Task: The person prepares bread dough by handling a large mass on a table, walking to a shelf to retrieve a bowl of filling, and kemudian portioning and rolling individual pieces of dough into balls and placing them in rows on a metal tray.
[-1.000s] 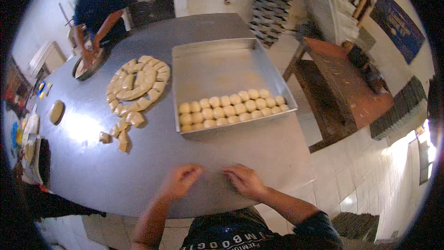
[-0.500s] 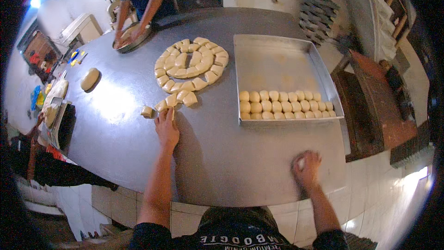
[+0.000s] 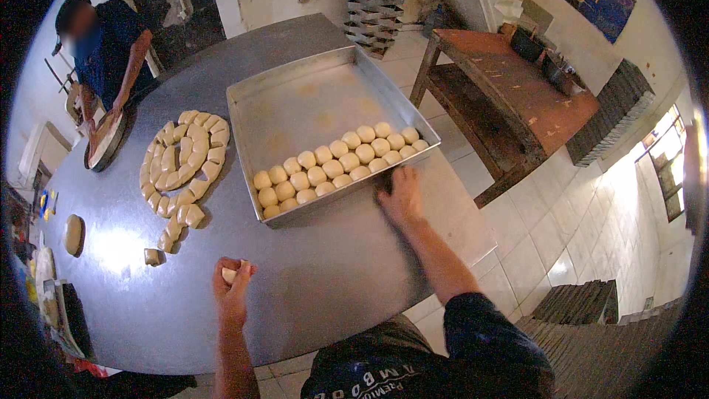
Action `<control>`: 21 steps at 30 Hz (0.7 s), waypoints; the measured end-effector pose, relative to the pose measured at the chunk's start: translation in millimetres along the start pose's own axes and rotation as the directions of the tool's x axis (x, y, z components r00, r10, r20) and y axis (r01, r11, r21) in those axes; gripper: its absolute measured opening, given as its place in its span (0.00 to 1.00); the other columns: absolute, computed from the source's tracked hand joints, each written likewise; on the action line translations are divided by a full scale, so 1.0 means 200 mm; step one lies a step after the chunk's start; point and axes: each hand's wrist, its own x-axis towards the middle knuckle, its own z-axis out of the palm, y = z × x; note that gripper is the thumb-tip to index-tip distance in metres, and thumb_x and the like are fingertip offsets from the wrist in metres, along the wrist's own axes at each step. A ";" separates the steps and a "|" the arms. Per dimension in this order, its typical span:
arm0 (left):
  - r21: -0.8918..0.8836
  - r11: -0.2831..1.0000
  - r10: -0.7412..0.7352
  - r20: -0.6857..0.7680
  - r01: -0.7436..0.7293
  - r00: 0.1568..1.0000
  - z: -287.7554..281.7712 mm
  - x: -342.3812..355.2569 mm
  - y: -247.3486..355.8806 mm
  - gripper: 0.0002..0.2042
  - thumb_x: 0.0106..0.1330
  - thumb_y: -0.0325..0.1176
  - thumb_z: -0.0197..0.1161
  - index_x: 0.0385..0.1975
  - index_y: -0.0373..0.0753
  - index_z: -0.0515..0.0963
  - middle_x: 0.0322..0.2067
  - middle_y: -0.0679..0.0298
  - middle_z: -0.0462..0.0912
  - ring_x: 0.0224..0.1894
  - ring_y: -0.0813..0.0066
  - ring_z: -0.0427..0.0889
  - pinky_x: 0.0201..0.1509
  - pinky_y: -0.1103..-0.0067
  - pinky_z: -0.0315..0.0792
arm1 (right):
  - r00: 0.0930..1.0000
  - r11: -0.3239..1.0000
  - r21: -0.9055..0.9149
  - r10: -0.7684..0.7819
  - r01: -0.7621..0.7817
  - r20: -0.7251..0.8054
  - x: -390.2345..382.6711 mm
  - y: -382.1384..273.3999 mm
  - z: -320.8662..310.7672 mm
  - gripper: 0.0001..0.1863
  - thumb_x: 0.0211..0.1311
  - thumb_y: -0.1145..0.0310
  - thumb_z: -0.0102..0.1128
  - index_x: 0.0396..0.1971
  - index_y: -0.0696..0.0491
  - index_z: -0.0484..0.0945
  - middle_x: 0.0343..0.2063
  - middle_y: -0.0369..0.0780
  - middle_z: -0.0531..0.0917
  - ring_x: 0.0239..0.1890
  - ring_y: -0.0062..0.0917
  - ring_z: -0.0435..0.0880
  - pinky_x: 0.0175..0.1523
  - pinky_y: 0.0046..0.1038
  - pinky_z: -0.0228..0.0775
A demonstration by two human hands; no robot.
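Observation:
My left hand [image 3: 233, 287] is closed on a small piece of pale dough [image 3: 230, 275], held just over the near part of the table. Against the near wall of a large metal baking tray [image 3: 247, 149], my right hand [image 3: 402, 198] is curled palm down; whatever lies under its fingers is hidden. Rows of smooth round dough balls [image 3: 317, 176] fill the near side of that tray. To its left, cut dough pieces lie in a coiled ring [image 3: 215, 154], with a short tail of pieces [image 3: 173, 229] and one loose dough piece [image 3: 153, 256].
The steel table [image 3: 170, 325] has an oval dough lump [image 3: 73, 235] at left. Across it, another person [image 3: 111, 52] works in a round pan [image 3: 109, 139]. A wooden bench [image 3: 509, 96] stands right, with stacked metal pans [image 3: 373, 7] at the back.
My left hand has left the cut dough and come nearer me with a piece. My right hand has moved forward to the tray. The view has swung to the right.

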 end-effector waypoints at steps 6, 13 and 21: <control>0.188 0.961 -0.175 -0.154 0.202 0.972 0.08 0.07 0.02 0.10 0.59 0.30 0.63 0.24 0.43 0.67 0.21 0.74 0.64 0.24 0.84 0.62 0.26 0.83 0.58 | 0.952 0.947 0.153 -0.297 0.283 0.080 -0.17 0.07 -0.14 0.14 0.46 0.68 0.60 0.31 0.58 0.69 0.35 0.48 0.72 0.43 0.44 0.69 0.51 0.42 0.61; -0.022 0.987 -0.159 0.085 0.161 0.984 0.41 0.04 0.11 0.10 0.58 0.31 0.64 0.25 0.43 0.67 0.20 0.75 0.65 0.23 0.85 0.63 0.25 0.83 0.58 | 0.917 0.930 0.138 -0.362 0.342 0.167 -0.16 0.09 -0.20 0.17 0.46 0.71 0.60 0.37 0.59 0.70 0.39 0.47 0.73 0.46 0.41 0.72 0.52 0.39 0.64; 0.137 0.946 -0.286 -0.069 0.293 0.956 0.29 0.03 0.02 0.08 0.64 0.36 0.59 0.32 0.43 0.68 0.26 0.74 0.67 0.28 0.84 0.65 0.28 0.83 0.61 | 0.912 0.732 0.664 0.155 0.153 -0.381 0.67 0.01 -0.47 0.11 0.57 0.70 0.57 0.40 0.56 0.73 0.31 0.42 0.78 0.34 0.27 0.78 0.42 0.28 0.70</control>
